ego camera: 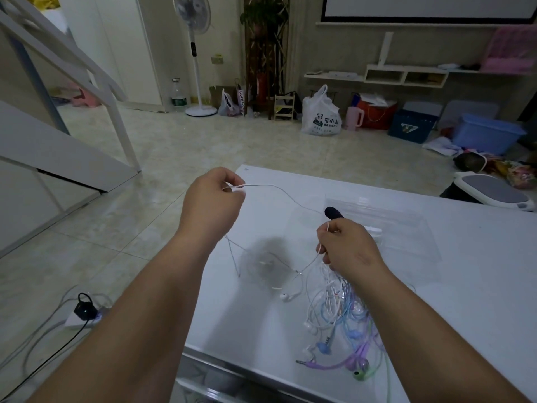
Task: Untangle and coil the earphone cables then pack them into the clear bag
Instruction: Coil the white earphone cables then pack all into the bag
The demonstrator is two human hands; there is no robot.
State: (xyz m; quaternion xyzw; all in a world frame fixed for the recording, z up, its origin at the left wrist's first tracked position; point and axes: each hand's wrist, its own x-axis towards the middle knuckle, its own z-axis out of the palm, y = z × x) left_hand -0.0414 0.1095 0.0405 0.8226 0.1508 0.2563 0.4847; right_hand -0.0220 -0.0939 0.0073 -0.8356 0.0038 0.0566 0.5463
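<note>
Earphone cables (pixel 340 303), tangled, trail onto the worktop (pixel 465 286) from the right hand (pixel 348 245), which grips them. One white strand (pixel 255 185) runs to the left hand (pixel 213 199), pinched between its fingertips. The clear bag (pixel 406 225) lies just beyond the right hand.

My desk (pixel 436 286) is glossy white. The stretched cable (pixel 279 189) is white; the tangle (pixel 343 312) mixes white, pale blue, lilac and green. My fingertip cover (pixel 333 212) is black.

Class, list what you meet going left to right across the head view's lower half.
White floor power strip with black plug → left hand pinching a thin white earphone cable → single white earbud → right hand gripping that cable.
</note>
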